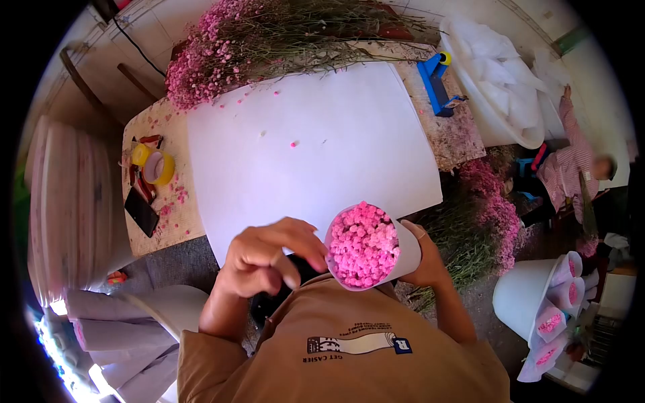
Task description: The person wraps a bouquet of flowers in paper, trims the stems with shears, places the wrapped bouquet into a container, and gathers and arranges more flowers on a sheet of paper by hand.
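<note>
My right hand (426, 260) is wrapped around the lower part of a paper-wrapped bouquet (365, 246), tilted so its round mouth of small pink blossoms faces up toward me. White paper (408, 250) forms a cone around the stems, which are hidden. My left hand (272, 258) hovers just left of the bouquet's rim, fingers loosely bent and apart, holding nothing; whether a fingertip touches the rim I cannot tell. Beyond both hands, a large white paper sheet (309, 148) lies on the table with a few loose pink petals on it.
Loose pink flower stems (269, 50) line the table's far edge. A blue tape dispenser (437, 84) stands at the right; yellow tape (158, 167) and a phone (141, 211) lie left. More stems (477, 215) and a bucket of wrapped bouquets (527, 289) are at right. A person (568, 171) sits beyond.
</note>
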A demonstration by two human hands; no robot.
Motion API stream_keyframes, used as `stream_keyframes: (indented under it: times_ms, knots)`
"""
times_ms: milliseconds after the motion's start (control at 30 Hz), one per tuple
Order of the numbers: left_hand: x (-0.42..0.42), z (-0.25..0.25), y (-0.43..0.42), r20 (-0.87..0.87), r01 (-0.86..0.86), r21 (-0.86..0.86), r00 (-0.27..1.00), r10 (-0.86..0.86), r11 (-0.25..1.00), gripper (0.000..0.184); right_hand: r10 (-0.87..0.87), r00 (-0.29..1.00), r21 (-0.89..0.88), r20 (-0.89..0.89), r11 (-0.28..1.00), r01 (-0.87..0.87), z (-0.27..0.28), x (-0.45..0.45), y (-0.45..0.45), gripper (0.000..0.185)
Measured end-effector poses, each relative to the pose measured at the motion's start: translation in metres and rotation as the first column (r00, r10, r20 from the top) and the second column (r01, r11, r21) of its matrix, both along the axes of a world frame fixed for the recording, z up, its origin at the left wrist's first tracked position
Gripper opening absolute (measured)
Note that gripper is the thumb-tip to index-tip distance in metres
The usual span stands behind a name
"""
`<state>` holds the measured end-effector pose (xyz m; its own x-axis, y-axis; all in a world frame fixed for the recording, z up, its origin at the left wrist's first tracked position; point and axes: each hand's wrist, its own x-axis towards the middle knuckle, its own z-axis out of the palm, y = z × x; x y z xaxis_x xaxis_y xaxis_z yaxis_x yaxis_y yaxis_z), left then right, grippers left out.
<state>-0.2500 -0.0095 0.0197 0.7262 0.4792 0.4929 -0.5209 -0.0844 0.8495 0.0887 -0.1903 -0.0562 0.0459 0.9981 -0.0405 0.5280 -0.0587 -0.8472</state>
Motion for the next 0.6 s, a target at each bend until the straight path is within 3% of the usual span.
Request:
stream_keyframes:
  times_ms: [33,100,167,233,267,300,367,433,500,567,600]
  knots:
    - [-0.008,-0.005,-0.009,-0.172,-0.182,-0.133,0.972,0.159,0.974,0.028,-0.003,0.999,0.009,-0.047,1.000,0.003,0.001,0.001,0.003,0.099]
    - [-0.002,-0.032,-0.017,-0.418,-0.436,-0.104,0.835,0.358,0.894,0.029,0.043,0.996,0.002,-0.073,0.999,-0.042,0.009,0.007,0.013,0.104]
    - [0.013,-0.062,-0.029,-0.528,-0.364,-0.139,0.814,0.242,0.921,0.054,0.098,0.968,-0.016,-0.230,0.994,-0.105,0.028,0.006,0.036,0.103]
    - [0.038,-0.089,-0.046,-0.601,-0.182,-0.303,0.798,-0.039,0.936,0.113,0.252,0.927,-0.076,-0.278,0.956,-0.282,0.056,0.007,0.070,0.101]
    - [0.060,-0.110,-0.054,-0.422,-0.090,-0.301,0.905,-0.049,0.949,0.131,0.305,0.874,-0.082,-0.378,0.930,-0.359,0.074,-0.002,0.092,0.100]
    - [0.070,-0.095,-0.060,-0.426,-0.061,-0.358,0.899,-0.104,0.932,0.131,0.347,0.812,-0.090,-0.470,0.896,-0.436,0.089,-0.013,0.112,0.099]
    - [0.095,-0.080,-0.072,-0.161,-0.238,-0.406,0.969,0.187,0.883,0.126,0.426,0.802,-0.009,-0.419,0.881,-0.473,0.110,-0.037,0.150,0.098]
    - [0.091,-0.054,-0.051,-0.056,-0.346,-0.512,0.927,0.371,0.786,0.122,0.462,0.850,0.149,-0.253,0.887,-0.438,0.141,-0.075,0.180,0.095]
    - [0.070,-0.031,-0.030,-0.006,-0.434,-0.550,0.857,0.516,0.714,0.117,0.479,0.816,0.318,-0.323,0.867,-0.384,0.160,-0.120,0.208,0.096]
    - [0.035,0.003,-0.009,0.146,-0.400,-0.587,0.803,0.578,0.704,0.121,0.597,0.743,0.457,-0.302,0.775,-0.437,0.188,-0.151,0.229,0.097]
    - [0.015,0.024,-0.002,0.205,-0.417,-0.588,0.752,0.626,0.693,0.114,0.635,0.682,0.446,-0.363,0.761,-0.471,0.199,-0.160,0.236,0.097]
